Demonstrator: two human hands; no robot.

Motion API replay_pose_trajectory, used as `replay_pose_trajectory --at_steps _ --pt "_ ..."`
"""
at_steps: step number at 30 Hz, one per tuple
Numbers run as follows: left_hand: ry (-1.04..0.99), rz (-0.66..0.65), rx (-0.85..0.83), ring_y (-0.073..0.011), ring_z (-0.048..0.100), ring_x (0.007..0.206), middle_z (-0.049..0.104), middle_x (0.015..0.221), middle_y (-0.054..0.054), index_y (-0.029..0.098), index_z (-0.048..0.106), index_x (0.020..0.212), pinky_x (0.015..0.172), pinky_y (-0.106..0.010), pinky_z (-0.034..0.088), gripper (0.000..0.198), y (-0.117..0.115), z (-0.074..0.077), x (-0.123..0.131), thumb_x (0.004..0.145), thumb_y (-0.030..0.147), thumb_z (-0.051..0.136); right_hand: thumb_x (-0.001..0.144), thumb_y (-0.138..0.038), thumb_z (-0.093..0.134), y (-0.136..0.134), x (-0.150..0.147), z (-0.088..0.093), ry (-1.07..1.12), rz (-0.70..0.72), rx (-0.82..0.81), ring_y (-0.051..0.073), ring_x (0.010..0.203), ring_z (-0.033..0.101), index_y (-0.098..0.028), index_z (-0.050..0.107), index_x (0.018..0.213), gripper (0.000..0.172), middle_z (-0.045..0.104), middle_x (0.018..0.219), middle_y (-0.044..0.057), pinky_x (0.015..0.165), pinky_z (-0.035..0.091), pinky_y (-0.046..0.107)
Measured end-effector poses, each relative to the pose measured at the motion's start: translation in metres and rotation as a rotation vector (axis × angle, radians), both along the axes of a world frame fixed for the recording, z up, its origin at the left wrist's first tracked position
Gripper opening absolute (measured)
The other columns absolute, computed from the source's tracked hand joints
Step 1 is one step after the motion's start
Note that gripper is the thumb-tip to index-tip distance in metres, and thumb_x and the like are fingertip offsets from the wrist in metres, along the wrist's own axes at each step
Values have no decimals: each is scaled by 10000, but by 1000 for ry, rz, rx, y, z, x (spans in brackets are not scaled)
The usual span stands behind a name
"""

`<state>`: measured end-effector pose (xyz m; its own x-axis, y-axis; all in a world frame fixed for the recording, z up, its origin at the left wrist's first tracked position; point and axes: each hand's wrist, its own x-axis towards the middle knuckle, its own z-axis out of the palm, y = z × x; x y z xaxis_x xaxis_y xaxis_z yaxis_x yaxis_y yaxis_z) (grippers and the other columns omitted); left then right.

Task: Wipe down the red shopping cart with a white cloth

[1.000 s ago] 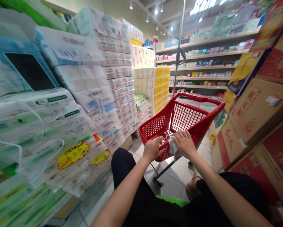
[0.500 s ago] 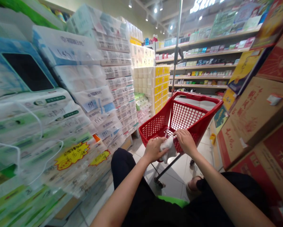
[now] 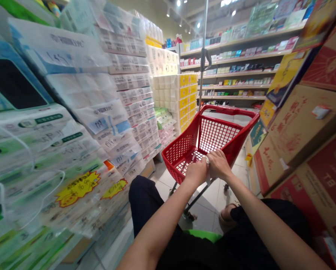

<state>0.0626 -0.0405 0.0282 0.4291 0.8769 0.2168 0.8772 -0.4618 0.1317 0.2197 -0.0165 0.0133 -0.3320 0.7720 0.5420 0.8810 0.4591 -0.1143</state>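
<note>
Both of my hands are closed and meet at the near end of a red shopping cart [image 3: 226, 150]. My left hand [image 3: 196, 173] is bunched in a fist around a crumpled white cloth [image 3: 209, 177], or perhaps a wipe. Pressed up against it, my right hand [image 3: 218, 164] has its fingers curled over the same cloth. Most of the cloth is hidden between the hands; a small part hangs below them. Whether the hands touch the cart's rim I cannot tell.
Stacked packs of tissue paper [image 3: 97, 112] rise on the left, with a dark-screened phone [image 3: 14, 84] and a white cable [image 3: 30, 150] on them. Cardboard boxes [image 3: 299, 131] stand on the right. Beyond the cart are shelves of goods [image 3: 235, 71]. A green seat [image 3: 203, 235] shows beneath me.
My left hand has moved right against my right hand and closed into a fist. The cloth, plainly visible before, is now mostly covered. The view has shifted slightly.
</note>
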Motion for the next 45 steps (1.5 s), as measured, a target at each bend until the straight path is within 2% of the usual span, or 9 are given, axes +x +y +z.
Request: replay_pose_trajectory --at_steps 6,12,18,21,24,28,35,40,45 --pt "39 -4 113 -231 674 748 668 801 -86 169 518 1098 740 -360 470 364 -10 -15 -29 995 416 270 990 -285 192 9 11 0 106 90 -71 185 918 492 -251 570 804 423 622 853 11 975 294 371" --pt "1 -190 246 -205 624 836 651 843 -83 165 567 960 927 -388 405 331 -16 -22 -67 987 401 338 993 -308 178 15 14 1 118 105 -110 186 904 483 -248 551 798 426 621 862 8 950 301 369" --pt "-9 -511 250 -199 545 994 606 984 -61 196 568 1015 980 -364 385 326 9 -25 -119 976 452 371 964 -292 244 16 14 3 62 137 -98 204 874 471 -247 575 815 365 608 857 28 925 304 393" --pt "-4 -515 265 -211 512 1029 578 1038 -67 212 569 1054 978 -378 379 309 27 -32 -142 967 454 396 937 -300 320 16 13 3 8 125 -62 217 882 471 -247 588 810 301 605 866 36 914 305 403" --pt "14 -445 283 -208 504 951 562 1013 -65 218 578 1047 915 -372 393 310 39 -39 -153 954 466 418 958 -275 251 20 11 2 18 113 -76 197 874 473 -243 561 784 357 595 853 22 934 303 390" --pt "33 -368 331 -204 483 874 549 959 -57 222 592 1024 847 -356 384 349 37 -46 -145 942 510 412 962 -289 259 23 9 0 7 33 -75 177 905 479 -235 532 763 342 585 855 11 1014 268 390" --pt "26 -289 407 -202 490 830 552 905 -54 239 604 1010 782 -339 349 400 11 -47 -100 934 558 376 883 -277 414 2 -7 0 -16 -145 -18 213 1070 480 -219 583 826 188 611 992 55 1107 208 423" --pt "-8 -212 450 -211 512 833 565 894 -59 231 599 1017 746 -338 350 404 -2 -47 -66 935 559 378 866 -271 462 -28 -31 0 -78 -119 -14 221 1088 501 -231 615 779 181 645 969 53 1130 170 451" --pt "-18 -244 435 -202 541 825 588 905 -55 218 582 1036 742 -332 387 382 -4 -44 -52 955 521 366 951 -245 332 -45 -32 -4 -19 -55 -48 172 1029 550 -244 610 874 288 681 932 15 1137 187 423"
